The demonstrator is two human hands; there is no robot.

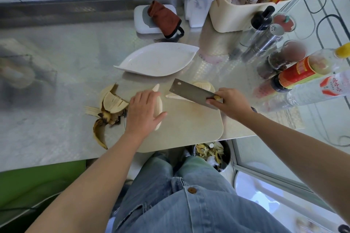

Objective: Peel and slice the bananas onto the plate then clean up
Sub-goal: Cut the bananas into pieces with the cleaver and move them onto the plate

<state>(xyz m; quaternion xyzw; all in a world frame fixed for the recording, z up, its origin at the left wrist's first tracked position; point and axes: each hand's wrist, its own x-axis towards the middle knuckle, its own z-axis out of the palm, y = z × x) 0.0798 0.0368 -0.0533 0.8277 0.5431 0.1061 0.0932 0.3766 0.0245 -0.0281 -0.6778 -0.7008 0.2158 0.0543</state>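
Stainless steel counter carries a beige rounded cutting board at its near edge. The left hand lies flat, fingers straight, on a pale peeled banana on the board's left side. The right hand grips a steel cleaver by the handle, blade pointing far-left across a second peeled banana. A white leaf-shaped plate sits just beyond the board; brown-spotted peels lie to the left.

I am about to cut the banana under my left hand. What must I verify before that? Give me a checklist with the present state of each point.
1. Left hand presses the banana onto the cutting board: ok.
2. Right hand grips the cleaver: ok.
3. Left fingers curled back from the blade: not ok, they lie flat.
4. Plate free for slices: ok.
5. Peels off the board: ok, they lie beside it.
6. Cleaver's edge clean: cannot tell.
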